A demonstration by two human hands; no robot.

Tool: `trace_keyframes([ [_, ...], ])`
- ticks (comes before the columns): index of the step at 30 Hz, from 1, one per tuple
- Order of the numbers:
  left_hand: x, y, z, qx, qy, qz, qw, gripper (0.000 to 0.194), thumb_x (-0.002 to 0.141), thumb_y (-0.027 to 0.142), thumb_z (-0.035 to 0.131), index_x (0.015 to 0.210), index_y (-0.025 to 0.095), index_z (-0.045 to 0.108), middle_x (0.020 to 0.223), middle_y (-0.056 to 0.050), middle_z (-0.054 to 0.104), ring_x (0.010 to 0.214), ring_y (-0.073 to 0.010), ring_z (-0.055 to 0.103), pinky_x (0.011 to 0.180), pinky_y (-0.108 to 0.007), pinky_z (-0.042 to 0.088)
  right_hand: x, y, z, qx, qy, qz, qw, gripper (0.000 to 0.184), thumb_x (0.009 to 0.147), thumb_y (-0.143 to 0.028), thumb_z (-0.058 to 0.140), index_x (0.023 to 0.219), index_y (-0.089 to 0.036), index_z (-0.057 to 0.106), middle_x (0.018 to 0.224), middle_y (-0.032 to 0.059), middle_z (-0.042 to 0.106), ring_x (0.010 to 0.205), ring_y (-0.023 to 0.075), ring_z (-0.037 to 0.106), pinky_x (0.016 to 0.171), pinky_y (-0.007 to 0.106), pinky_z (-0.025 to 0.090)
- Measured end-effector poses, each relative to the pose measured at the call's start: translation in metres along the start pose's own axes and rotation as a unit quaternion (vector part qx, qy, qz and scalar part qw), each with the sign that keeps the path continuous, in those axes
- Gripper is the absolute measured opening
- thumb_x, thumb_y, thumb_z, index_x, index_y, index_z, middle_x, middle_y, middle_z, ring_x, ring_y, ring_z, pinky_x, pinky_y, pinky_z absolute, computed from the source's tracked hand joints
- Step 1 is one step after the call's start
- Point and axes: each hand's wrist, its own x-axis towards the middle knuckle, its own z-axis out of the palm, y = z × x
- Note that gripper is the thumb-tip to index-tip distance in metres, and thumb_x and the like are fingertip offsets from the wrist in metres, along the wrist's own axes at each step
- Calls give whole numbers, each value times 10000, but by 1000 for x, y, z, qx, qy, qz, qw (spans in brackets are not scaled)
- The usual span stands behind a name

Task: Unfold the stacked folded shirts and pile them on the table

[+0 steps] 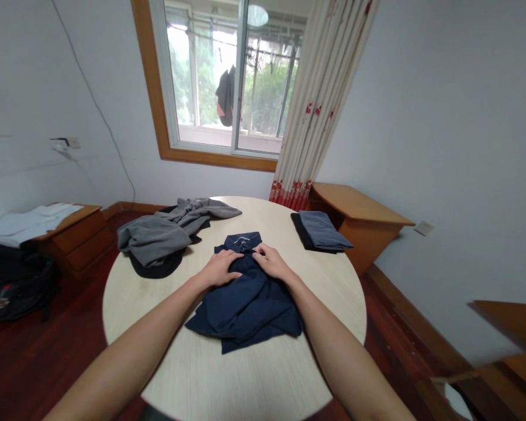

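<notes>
Both hands press flat, fingers together, on the navy shirt [248, 301] at frame centre on the tabletop [254, 374]: left hand [220, 268], right hand [269, 261] just below its collar. Smoothing outward evenly would probably keep creases off.

Bare desk [254, 374] lies open along the near edge, and on either side of the navy shirt [248, 301] a hand could slide through. To the left, a heap of grey clothes [166, 234] blocks the far-left part. At the far right, a folded stack [321, 231] takes the rim, with a clear strip between it and the shirt.
</notes>
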Motion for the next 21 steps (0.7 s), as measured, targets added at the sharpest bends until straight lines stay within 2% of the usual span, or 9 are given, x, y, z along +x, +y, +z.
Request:
trace_keyframes([
  [4, 1, 9, -11, -12, 32, 2, 999, 246, 868, 251, 665, 1103, 207, 721, 1110, -88, 734, 1036, -265, 670, 935, -395, 512, 2, 3, -13, 34, 63, 21, 997, 209, 805, -405, 531, 740, -209, 567, 741, -1, 617, 732, 175, 566, 695, 289, 427],
  [6, 1, 13, -18, -15, 82, 22, 996, 168, 897, 263, 632, 1015, 202, 736, 1038, -82, 737, 983, -255, 667, 902, -385, 513, 4, 4, -22, 41, 90, 33, 995, 233, 788, -426, 549, 721, -206, 584, 707, -2, 609, 701, 175, 554, 672, 291, 421],
  [9, -1, 19, -28, -35, 171, 59, 983, 171, 931, 280, 588, 973, 201, 733, 972, -77, 722, 944, -242, 647, 886, -379, 504, 5, 1, -30, 68, 106, 42, 991, 262, 784, -457, 575, 721, -204, 595, 687, -7, 597, 676, 167, 535, 656, 286, 422],
  [12, -4, 22, -33, -84, 227, 88, 966, 175, 940, 272, 571, 987, 202, 724, 972, -77, 714, 944, -231, 642, 883, -371, 504, 5, -4, -33, 107, 68, 34, 991, 286, 779, -484, 619, 736, -202, 595, 695, -15, 593, 675, 158, 535, 663, 276, 434],
  [15, -5, 26, -36, -135, 263, 100, 950, 164, 931, 274, 575, 969, 204, 719, 979, -79, 721, 949, -226, 649, 901, -373, 507, 3, -7, -33, 132, -2, 29, 991, 334, 795, -526, 634, 753, -195, 623, 718, -9, 627, 708, 169, 569, 705, 288, 472],
  [18, -5, 30, -38, -176, 275, 93, 941, 176, 927, 285, 562, 948, 207, 718, 973, -79, 728, 954, -228, 656, 917, -377, 511, -1, -8, -30, 128, -85, 17, 988, 383, 829, -574, 596, 776, -203, 678, 779, 14, 690, 810, 222, 622, 823, 371, 519],
  [21, -5, 34, -38, -203, 278, 66, 936, 198, 927, 318, 554, 928, 211, 721, 975, -79, 734, 956, -233, 665, 924, -381, 515, -5, -9, -25, 83, -130, -27, 988, 327, 746, -534, 702, 847, -224, 733, 890, 45, 731, 953, 281, 636, 966, 444, 490],
])
